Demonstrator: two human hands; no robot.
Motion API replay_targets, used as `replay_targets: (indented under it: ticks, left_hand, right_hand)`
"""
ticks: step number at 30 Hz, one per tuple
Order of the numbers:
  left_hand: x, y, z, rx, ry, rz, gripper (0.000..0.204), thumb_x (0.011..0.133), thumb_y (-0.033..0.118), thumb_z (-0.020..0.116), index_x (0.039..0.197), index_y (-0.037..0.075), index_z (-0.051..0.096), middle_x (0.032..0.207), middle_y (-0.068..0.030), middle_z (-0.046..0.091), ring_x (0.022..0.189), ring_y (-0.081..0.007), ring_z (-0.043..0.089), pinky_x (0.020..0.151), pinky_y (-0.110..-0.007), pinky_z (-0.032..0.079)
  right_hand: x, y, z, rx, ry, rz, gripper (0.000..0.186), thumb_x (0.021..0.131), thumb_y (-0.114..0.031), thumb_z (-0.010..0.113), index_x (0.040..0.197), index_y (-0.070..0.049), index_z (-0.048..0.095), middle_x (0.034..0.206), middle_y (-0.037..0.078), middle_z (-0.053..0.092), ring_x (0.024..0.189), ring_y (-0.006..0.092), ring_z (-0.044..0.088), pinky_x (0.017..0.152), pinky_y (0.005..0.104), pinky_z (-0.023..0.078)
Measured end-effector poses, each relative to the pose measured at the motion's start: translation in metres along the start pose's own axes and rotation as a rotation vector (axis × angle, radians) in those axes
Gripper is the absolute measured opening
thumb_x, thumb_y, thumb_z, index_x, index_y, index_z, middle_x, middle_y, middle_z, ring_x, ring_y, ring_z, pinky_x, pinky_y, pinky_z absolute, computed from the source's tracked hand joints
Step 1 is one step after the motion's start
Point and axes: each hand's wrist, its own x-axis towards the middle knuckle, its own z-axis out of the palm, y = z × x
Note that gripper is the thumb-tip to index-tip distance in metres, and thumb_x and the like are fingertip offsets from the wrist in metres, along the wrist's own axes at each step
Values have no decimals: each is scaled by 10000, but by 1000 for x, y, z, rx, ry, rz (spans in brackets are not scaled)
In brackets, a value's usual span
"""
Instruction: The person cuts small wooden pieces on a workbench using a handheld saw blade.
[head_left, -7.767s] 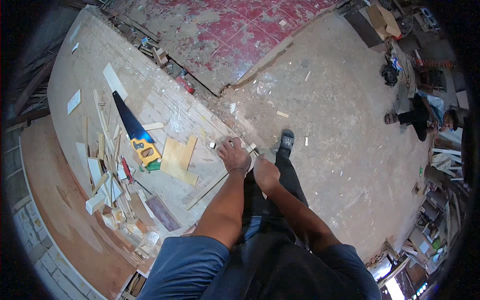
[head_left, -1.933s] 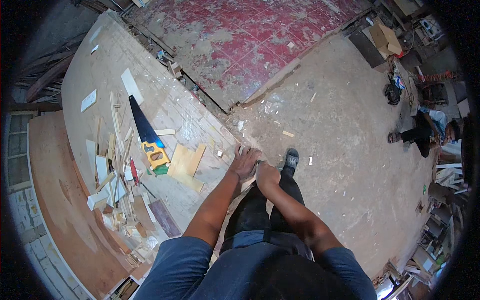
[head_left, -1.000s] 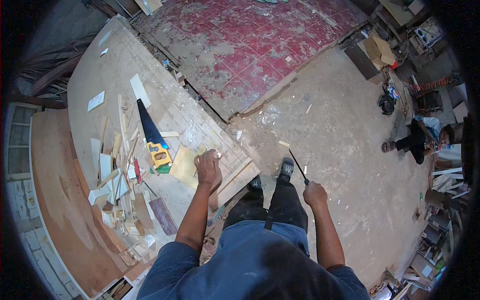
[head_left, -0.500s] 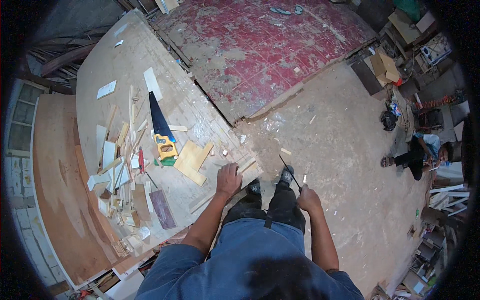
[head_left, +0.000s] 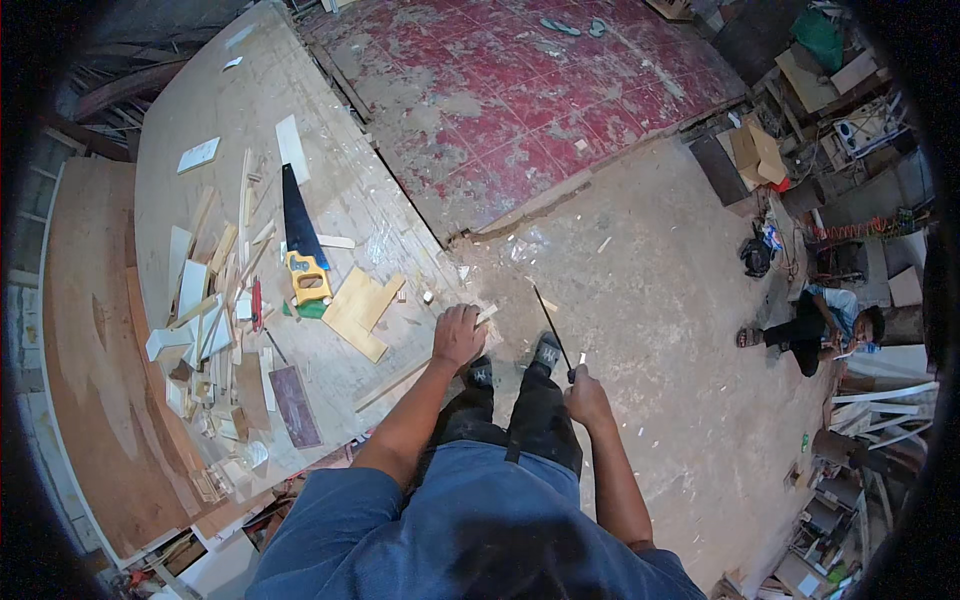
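Note:
My left hand [head_left: 459,335] is at the near right corner of the workbench [head_left: 400,225], its fingers closed over a thin light wood strip [head_left: 486,314] whose short end pokes out beyond them. In my right hand [head_left: 589,402], held over the floor beside the bench, is a long thin dark tool [head_left: 553,327] seen edge-on. It points up and away, and its exact kind is unclear. On the bench lie a handsaw [head_left: 302,225] with a yellow handle and a flat notched piece of light wood [head_left: 362,313], both left of my left hand.
Wood offcuts [head_left: 205,320] pile on the bench's left, near a dark rectangular board [head_left: 295,407]. A person [head_left: 820,325] sits at the right. Beyond the bench is a red tiled floor [head_left: 540,110]; a cardboard box [head_left: 757,152] stands at the far right.
The whole view has shifted, so the bench and floor appear farther left. My left hand is nearer the bench corner with the strip. The thin tool stays in my right hand, pointing the same way.

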Motion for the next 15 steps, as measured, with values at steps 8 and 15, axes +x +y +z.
replay_targets:
  ticks: [8,15]
  left_hand:
    - [26,0,20,104,166,-136,254,785,175,613,1023,87,597,1074,-112,571,1043,-314,527,914,-461,387]
    - [49,1,37,152,253,-269,245,825,128,559,1064,105,608,1205,-94,519,1174,-299,460,988,-443,347]
  right_hand:
    - [13,-28,5,56,8,-38,214,812,-60,515,1003,30,481,862,344,618,872,499,615,752,565,480]
    - [14,-19,11,26,-42,-4,199,844,-88,507,1001,26,464,851,341,618,859,502,613,739,575,473]
